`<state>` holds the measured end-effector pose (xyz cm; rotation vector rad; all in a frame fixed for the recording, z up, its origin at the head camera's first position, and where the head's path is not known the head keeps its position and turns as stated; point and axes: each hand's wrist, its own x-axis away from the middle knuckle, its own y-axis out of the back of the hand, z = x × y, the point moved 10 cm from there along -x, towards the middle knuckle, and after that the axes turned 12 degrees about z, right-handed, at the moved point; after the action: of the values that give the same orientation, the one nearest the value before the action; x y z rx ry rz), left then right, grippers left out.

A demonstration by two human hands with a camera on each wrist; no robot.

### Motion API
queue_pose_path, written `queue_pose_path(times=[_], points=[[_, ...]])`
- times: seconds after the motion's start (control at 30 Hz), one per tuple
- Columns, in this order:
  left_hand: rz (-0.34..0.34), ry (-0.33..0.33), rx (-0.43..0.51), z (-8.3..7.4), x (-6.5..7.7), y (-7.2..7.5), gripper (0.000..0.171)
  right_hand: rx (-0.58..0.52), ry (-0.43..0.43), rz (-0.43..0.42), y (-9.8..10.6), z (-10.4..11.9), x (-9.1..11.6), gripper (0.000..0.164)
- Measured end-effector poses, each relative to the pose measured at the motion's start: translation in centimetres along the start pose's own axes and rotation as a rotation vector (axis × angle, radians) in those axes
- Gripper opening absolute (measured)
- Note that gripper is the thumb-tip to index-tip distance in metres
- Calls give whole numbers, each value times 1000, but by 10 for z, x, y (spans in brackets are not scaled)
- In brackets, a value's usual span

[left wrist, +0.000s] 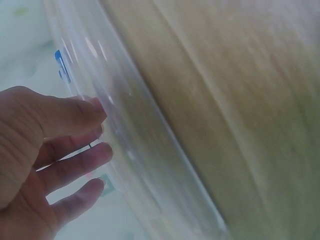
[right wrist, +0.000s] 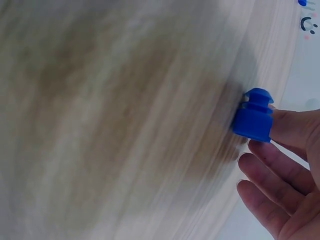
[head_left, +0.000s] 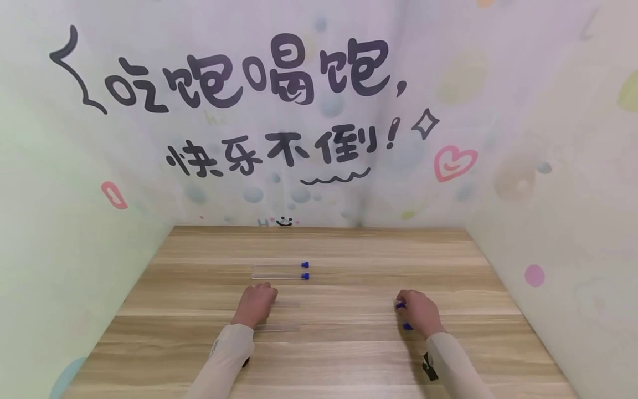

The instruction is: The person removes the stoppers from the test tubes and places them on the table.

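In the head view, my left hand (head_left: 256,305) has its fingertips down at the left part of a clear test tube (head_left: 289,304), pinching it between thumb and forefinger. A second clear test tube (head_left: 279,327) lies nearer; in the left wrist view a large clear tube (left wrist: 145,130) crosses in front of my fingertips. On the other side, my right hand (head_left: 420,312) pinches a blue stopper (head_left: 400,305) low over the table. Another blue stopper (head_left: 407,326) lies just nearer. In the right wrist view one blue stopper (right wrist: 253,120) partly covers the thumb tip.
Two test tubes with blue stoppers lie parallel farther back, one upper capped tube (head_left: 305,265) and one lower capped tube (head_left: 305,276). They rest on the wooden table (head_left: 349,354). A printed cloth wall (head_left: 319,205) rises at its back, with pale walls at both sides.
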<state>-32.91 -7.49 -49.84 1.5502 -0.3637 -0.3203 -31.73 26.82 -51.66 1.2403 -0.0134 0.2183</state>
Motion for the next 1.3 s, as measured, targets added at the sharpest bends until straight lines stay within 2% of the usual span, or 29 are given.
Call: queue_pose_path(times=[0.23, 0.5, 0.7, 0.93, 1.3], points=[[-40, -12, 44, 2, 4, 0, 20, -9, -7, 24, 1, 0, 1, 30], [-28, -24, 102, 6, 3, 4, 21, -20, -4, 31, 6, 2, 5, 38], [-11, -31, 124, 7, 3, 7, 22, -2, 22, 35, 8, 10, 4, 40], [0, -20, 140, 8, 2, 8, 17, 39, 40, -8, 9, 17, 4, 40], [-68, -13, 95, 6, -9, 25, 18, 20, 51, -42, 17, 40, -9, 38]])
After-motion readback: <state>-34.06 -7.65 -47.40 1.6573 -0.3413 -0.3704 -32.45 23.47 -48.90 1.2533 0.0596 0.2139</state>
